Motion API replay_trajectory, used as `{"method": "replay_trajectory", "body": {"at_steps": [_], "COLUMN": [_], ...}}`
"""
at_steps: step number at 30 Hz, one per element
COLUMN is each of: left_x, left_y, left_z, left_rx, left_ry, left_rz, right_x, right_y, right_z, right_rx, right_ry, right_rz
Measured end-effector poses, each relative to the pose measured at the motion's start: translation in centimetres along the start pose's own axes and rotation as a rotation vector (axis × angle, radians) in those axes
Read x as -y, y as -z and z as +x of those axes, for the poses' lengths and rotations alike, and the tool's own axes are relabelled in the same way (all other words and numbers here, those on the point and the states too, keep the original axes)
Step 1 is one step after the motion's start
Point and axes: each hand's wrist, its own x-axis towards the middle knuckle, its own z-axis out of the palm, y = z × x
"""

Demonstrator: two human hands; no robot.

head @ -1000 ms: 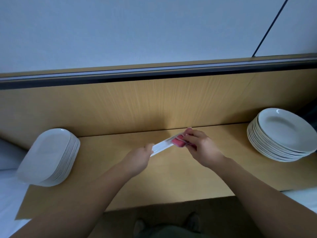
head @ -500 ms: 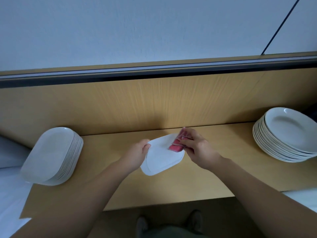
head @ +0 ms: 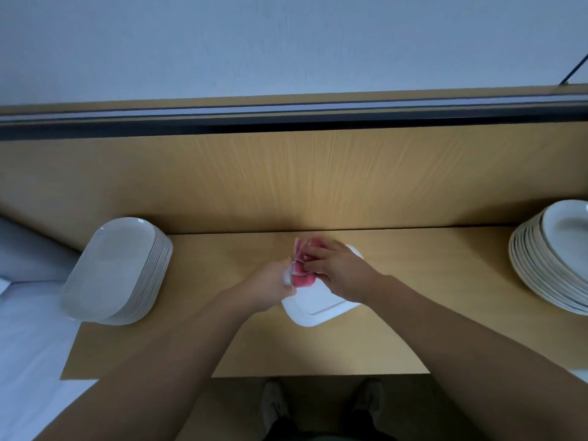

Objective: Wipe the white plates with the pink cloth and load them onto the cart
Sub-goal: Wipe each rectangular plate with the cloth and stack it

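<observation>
Right of a left stack of plates (head: 111, 272) on the table (head: 429, 281), the left hand (head: 270, 288) grips the rim of a white plate (head: 318, 305) held at the middle, the right hand (head: 337, 272) with curled fingers presses the pink cloth (head: 302, 278) on it, and another stack (head: 541, 268) lies far right.

Left forearm (head: 178, 354): bare along its whole visible length, up to the frame edge.
Right forearm (head: 451, 332): bare likewise.
Left grip (head: 273, 281): ungloved hand.
Right grip (head: 337, 270): ungloved hand.
Left shoe (head: 273, 405): grey, low-cut, rounded toe; detail blurred.
Right shoe (head: 366, 399): matching grey; detail blurred.
Trousers (head: 286, 428): dark, reaching the shoe tops.
Fabric (head: 318, 438): grey-green strip at bottom edge; garment type undetermined.
</observation>
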Motion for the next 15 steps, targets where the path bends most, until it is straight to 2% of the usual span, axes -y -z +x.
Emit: {"method": "replay_trajectory", "body": {"at_steps": [3, 5, 8, 10, 15], "left_x": [0.8, 1.1, 0.9, 1.1, 1.3], "left_y": [-0.1, -0.3, -0.6, -0.8, -0.9], "left_z": [0.2, 0.4, 0.9, 1.1, 1.2], "left_rx": [-0.038, -0.043, -0.053, -0.064, -0.068], "left_ry": [0.003, -0.02, -0.029, -0.027, -0.025], "left_rz": [-0.035, -0.052, -0.094, -0.108, -0.116], "right_x": [0.1, 0.6, 1.1, 0.7, -2.2], "right_y": [-0.2, 0.1, -0.5, -1.0, -1.8], "right_z": [-0.9, -0.7, 0.6, 1.1, 0.4], "right_rx": [0.083, 0.062, 0.168, 0.198, 0.066], "right_ry": [-0.099, -0.197, -0.293, -0.266, -0.134], "right_rz": [0.148, 0.237, 0.102, 0.061, -0.033]}}
